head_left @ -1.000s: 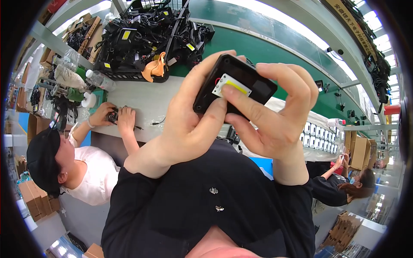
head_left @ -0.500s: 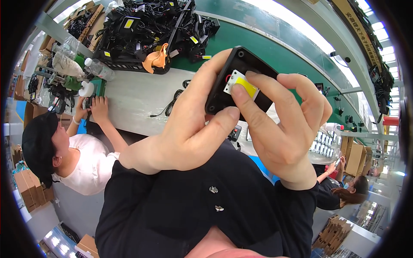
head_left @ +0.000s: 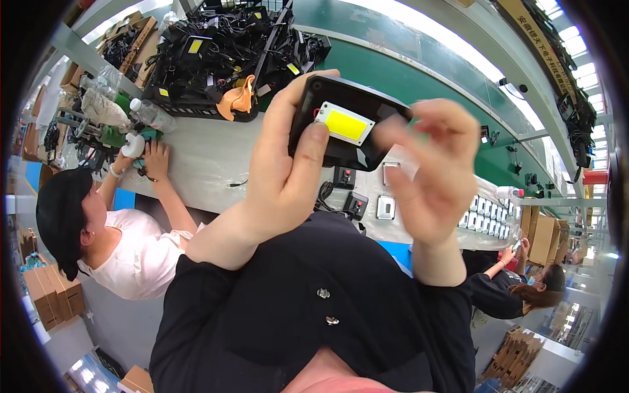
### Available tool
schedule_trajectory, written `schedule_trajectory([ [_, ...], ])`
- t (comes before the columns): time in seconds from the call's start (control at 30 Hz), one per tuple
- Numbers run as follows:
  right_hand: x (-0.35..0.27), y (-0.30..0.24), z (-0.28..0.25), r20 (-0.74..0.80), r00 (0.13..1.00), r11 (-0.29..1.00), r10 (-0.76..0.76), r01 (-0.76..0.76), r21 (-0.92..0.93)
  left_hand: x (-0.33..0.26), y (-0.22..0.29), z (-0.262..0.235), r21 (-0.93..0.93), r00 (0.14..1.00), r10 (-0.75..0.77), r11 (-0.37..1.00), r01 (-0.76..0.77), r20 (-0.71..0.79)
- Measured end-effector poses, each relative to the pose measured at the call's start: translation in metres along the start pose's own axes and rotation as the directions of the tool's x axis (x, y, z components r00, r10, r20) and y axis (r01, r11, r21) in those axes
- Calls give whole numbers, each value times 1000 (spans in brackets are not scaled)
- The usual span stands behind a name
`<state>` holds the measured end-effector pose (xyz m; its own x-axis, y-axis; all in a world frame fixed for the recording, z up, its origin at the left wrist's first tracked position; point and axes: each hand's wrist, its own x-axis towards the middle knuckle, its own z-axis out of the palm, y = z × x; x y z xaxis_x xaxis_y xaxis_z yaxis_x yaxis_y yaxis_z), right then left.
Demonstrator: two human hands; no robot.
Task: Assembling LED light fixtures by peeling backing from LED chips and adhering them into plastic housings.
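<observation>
My left hand (head_left: 282,173) grips a black rectangular lamp housing (head_left: 341,154) by its left side, above the worktable. Inside the housing lies a yellow LED panel (head_left: 346,124) with a white border, and my left thumb presses at its left end. A bit of red wire shows by that end. My right hand (head_left: 436,173) is smeared by motion at the housing's right end. Whether its fingers touch the housing or hold anything cannot be made out.
A black crate (head_left: 196,108) piled with black lamps and cables stands at the back left, an orange cloth (head_left: 237,99) on its edge. Small black boxes with red switches (head_left: 356,204) and square silver frames (head_left: 386,207) lie on the table. Co-workers sit at both sides.
My right fingers have left the LED panel and moved right. The housing has shifted left and turned, so the whole panel shows. My left thumb now rests on the panel's end.
</observation>
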<state>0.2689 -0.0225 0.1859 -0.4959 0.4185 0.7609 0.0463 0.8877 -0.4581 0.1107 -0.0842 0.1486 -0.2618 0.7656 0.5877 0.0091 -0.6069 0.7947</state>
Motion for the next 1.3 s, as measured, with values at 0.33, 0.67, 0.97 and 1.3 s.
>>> schedule_trajectory([
  [0.33,-6,15,30,72,833,668,548,-488,561,-2,0,4,78,999,-32,996,32,1],
  [0.67,-1,6,19,-186,978,968,-89,41,-248,0,9,4,95,997,-77,993,76,10],
  [0.97,17,-13,10,87,976,844,-202,219,-489,-1,19,-6,9,987,-132,991,132,88],
  [1.3,9,-38,-10,136,991,846,-19,89,-526,4,19,-11,-37,993,-118,992,117,-18],
])
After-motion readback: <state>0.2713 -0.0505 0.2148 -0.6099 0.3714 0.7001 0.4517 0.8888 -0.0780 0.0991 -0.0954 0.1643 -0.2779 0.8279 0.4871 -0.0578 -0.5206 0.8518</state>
